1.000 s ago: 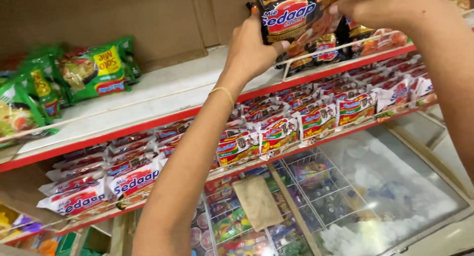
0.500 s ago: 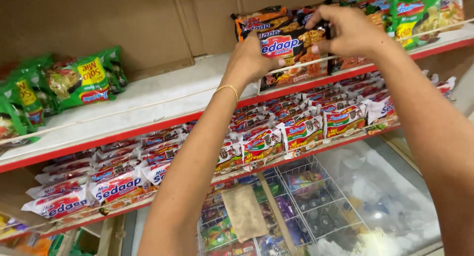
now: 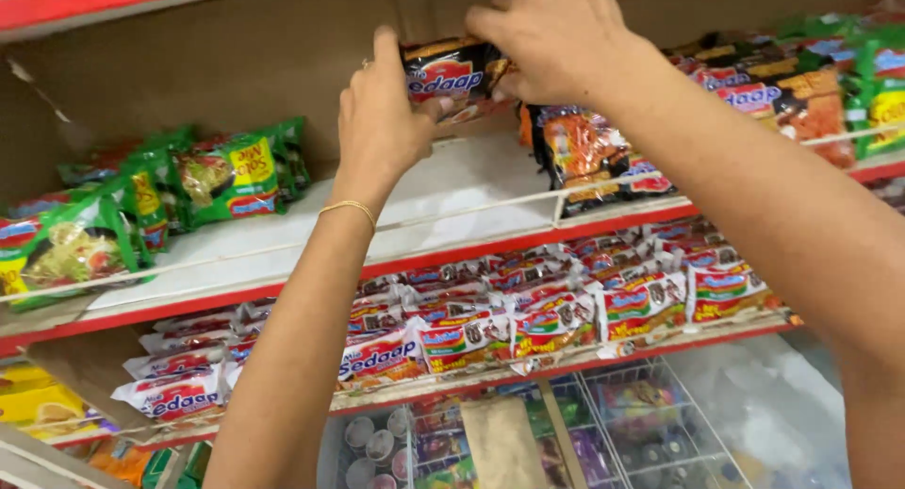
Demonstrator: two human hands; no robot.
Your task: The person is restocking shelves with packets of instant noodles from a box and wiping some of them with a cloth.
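Both my hands hold a stack of black and orange noodle packets (image 3: 451, 74) above the white shelf (image 3: 302, 234) with its red front edge. My left hand (image 3: 382, 121), a thin gold bracelet on its wrist, grips the stack's left side. My right hand (image 3: 551, 36) presses down on its top right. The stack hovers just left of a row of like black packets (image 3: 589, 159) standing on that shelf.
Green noodle packets (image 3: 226, 173) lean at the shelf's left end, and green and orange ones (image 3: 811, 83) fill the right. A lower shelf (image 3: 566, 362) is crowded with white packets (image 3: 462, 333). Beneath it stands a glass-topped chest (image 3: 754, 414) and wire baskets.
The view has tilted up and drawn nearer. Both hands have carried the black packets leftward and lower, close to the bare stretch of the white shelf.
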